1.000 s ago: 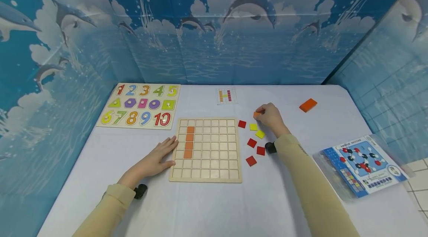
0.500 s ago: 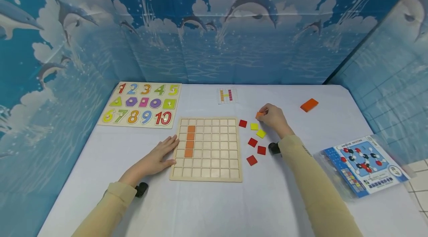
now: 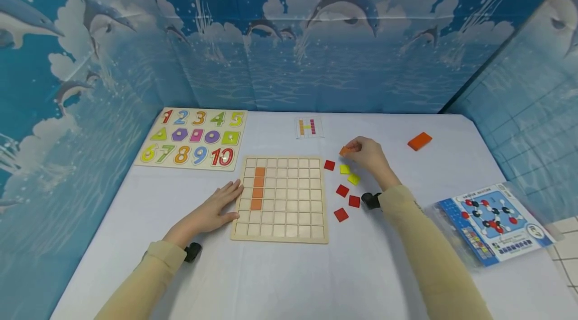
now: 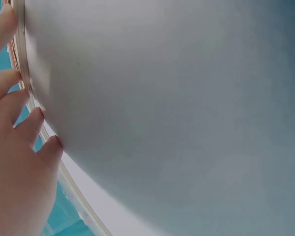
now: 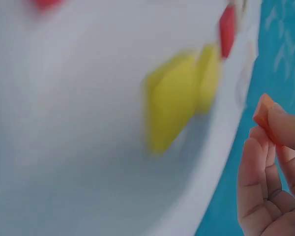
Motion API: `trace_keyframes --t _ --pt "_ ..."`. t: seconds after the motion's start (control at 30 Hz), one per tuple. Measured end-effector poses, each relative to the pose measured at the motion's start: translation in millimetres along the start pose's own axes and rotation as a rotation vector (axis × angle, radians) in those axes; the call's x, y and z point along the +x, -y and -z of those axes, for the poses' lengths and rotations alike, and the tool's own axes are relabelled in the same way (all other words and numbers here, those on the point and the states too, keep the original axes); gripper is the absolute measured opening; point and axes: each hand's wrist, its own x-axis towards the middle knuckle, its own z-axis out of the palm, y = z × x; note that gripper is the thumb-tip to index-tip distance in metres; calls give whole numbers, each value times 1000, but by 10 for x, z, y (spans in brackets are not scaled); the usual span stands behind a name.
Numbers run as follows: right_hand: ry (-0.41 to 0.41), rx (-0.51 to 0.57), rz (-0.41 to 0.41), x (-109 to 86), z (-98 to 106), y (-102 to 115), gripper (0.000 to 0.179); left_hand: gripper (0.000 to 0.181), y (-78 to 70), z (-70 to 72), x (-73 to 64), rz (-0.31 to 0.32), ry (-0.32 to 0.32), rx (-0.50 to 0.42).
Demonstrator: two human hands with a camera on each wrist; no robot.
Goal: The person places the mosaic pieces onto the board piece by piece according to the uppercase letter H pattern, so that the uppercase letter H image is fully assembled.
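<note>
Ok, R hand [image 3: 368, 154] pinches flat orange tile [image 5: 263, 110] (near yellow square tiles [image 3: 345, 169]); L hand [image 3: 212, 212], fingers outstretched, touches pale wooden grid board [image 3: 291, 194]. Best: brace board, pinch tile's edges lightly.

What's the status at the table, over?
Right hand pinches orange tile; left hand touches left edge of grid board. Four placed orange tiles, one column. Red tile beside board's right edge, likely no obstacle.
</note>
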Motion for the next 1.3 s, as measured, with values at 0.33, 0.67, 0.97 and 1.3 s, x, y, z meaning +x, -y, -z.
trace_keyframes --t 0.33,0.67,0.97,1.3 --pt "153 149 124 -294 -397 388 32 73 12 -7 0 -10 -3 10" --pt "309 241 212 -602 -981 682 20 73 4 2 5 -13 -3 -9" --pt "417 207 282 -797 -1340 916 11 72 -7 13 -1 5 5 1" --pt "406 4 393 -897 -1550 1065 10 71 25 -2 4 -17 -4 6"
